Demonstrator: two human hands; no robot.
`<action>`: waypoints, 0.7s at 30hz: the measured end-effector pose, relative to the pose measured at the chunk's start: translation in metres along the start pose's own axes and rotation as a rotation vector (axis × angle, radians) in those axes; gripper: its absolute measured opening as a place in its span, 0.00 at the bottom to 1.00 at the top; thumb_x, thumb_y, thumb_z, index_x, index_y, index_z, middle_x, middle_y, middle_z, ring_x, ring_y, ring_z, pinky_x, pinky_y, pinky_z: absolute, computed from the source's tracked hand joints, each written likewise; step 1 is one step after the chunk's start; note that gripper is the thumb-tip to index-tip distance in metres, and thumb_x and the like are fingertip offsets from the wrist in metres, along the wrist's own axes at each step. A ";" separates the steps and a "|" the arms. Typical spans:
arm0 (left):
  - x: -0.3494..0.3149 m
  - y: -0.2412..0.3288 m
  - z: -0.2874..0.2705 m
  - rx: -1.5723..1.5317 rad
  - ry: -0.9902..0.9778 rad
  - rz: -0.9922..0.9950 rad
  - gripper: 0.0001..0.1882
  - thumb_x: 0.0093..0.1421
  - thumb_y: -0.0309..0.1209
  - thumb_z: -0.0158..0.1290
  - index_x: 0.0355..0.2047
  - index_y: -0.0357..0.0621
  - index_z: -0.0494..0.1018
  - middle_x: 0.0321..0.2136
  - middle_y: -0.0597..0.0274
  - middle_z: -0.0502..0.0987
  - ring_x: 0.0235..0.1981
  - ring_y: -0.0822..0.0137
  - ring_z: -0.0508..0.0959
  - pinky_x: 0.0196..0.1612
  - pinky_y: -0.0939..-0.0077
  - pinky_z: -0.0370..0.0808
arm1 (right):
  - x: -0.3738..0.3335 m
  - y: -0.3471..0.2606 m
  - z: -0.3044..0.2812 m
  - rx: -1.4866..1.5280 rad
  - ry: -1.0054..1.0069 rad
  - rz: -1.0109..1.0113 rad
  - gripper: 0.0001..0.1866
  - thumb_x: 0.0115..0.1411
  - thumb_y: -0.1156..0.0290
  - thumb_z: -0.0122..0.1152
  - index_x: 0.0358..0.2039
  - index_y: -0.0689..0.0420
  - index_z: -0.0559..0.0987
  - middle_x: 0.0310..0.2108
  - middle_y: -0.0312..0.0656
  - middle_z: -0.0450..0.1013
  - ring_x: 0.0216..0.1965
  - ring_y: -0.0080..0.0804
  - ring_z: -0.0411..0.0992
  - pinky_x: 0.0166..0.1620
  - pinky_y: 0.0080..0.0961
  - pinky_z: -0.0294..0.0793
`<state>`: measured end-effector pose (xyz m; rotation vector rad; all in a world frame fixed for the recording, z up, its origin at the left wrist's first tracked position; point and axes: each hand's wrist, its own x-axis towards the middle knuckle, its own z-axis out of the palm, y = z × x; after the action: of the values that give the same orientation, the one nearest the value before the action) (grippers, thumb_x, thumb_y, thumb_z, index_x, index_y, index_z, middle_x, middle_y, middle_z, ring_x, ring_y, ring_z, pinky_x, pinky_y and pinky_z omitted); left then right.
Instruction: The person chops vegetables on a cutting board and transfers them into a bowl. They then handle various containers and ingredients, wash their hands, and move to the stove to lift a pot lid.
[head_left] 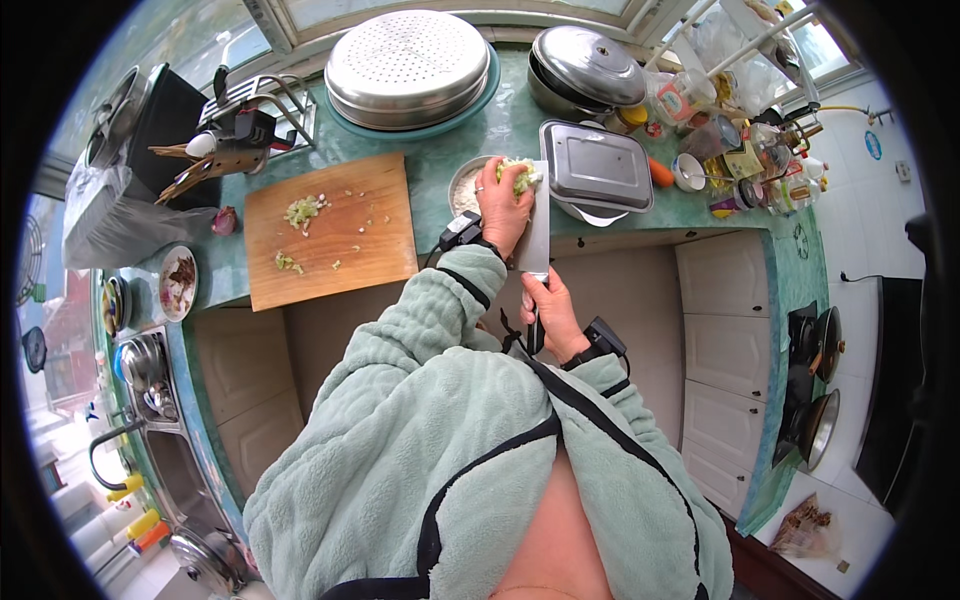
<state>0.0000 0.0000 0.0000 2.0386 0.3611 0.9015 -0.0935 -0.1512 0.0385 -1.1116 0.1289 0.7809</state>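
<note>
My right hand [555, 315] grips the black handle of a kitchen knife [537, 235] with a broad blade, which points away from me. Chopped pale-green vegetable [524, 173] is gathered at the far end of the blade. My left hand [503, 208] is cupped around this vegetable, its fingers curled against the blade. Beneath and left of that hand, a bowl [463, 190] with something whitish in it is partly hidden. The wooden cutting board [375, 225] lies to the left, with a small pile of chopped vegetable [303, 210] and scattered bits on it.
A lidded metal container [600, 165] sits just right of the knife. Behind stand a large perforated steamer [408, 65] and a lidded pot [590, 65]. Jars and bottles [740, 150] crowd the right. A plate of scraps [178, 283] and a sink [185, 470] are left.
</note>
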 end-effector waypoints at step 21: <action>-0.005 -0.078 0.009 0.227 -0.193 -0.048 0.19 0.50 0.30 0.56 0.44 0.51 0.73 0.56 0.54 0.63 0.60 0.44 0.57 0.61 0.51 0.55 | 0.024 -0.025 -0.001 -0.371 0.173 -0.161 0.06 0.64 0.70 0.54 0.31 0.56 0.67 0.15 0.31 0.63 0.12 0.18 0.61 0.16 0.17 0.60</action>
<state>0.0085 0.0381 -0.0677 2.2932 0.4196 0.6513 -0.0599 -0.1459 0.0461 -1.5217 0.0387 0.5755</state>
